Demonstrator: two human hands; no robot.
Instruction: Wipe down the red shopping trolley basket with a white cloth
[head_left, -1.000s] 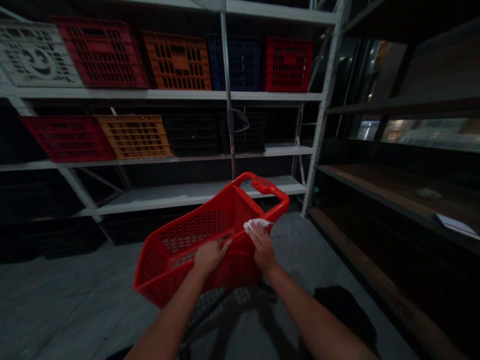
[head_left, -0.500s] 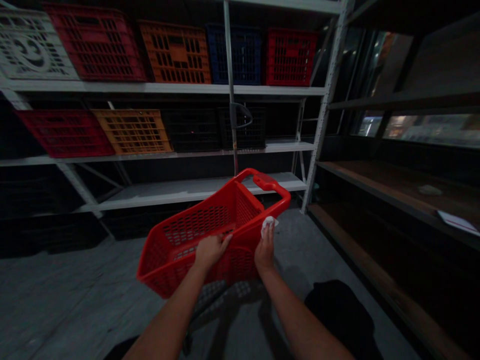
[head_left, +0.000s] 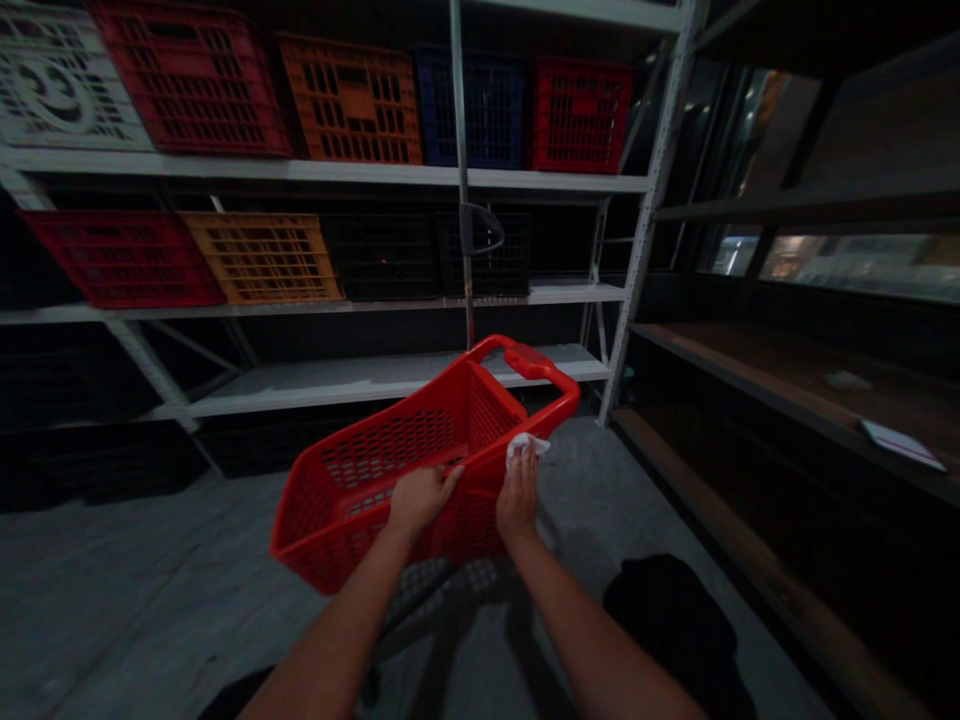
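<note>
A red plastic shopping cart (head_left: 315,555) stands before me, its handle (head_left: 559,395) toward the right rear. My left hand (head_left: 421,497) is closed over the near rim of the basket, thumb on the outside and fingers partly hidden inside. My right hand (head_left: 519,497) presses a crumpled white cloth (head_left: 525,447) against the outer side of the cart, below the handle's near end. Its fingers lie over the cloth, pointing up. The cart's lower frame and wheels are mostly hidden in shadow and behind my arms.
Behind the cart, a white metal rack (head_left: 360,380) carries several plastic crates, among them an orange crate (head_left: 352,105) and a blue crate (head_left: 472,110). A pole with a grey handle (head_left: 480,230) stands behind the cart. Dark wooden shelves (head_left: 750,370) run along the right, holding a flat white item (head_left: 900,443).
My right hand has slid a little to the left along the cart's side with the cloth. My left hand keeps its hold on the rim, and the view has shifted slightly.
</note>
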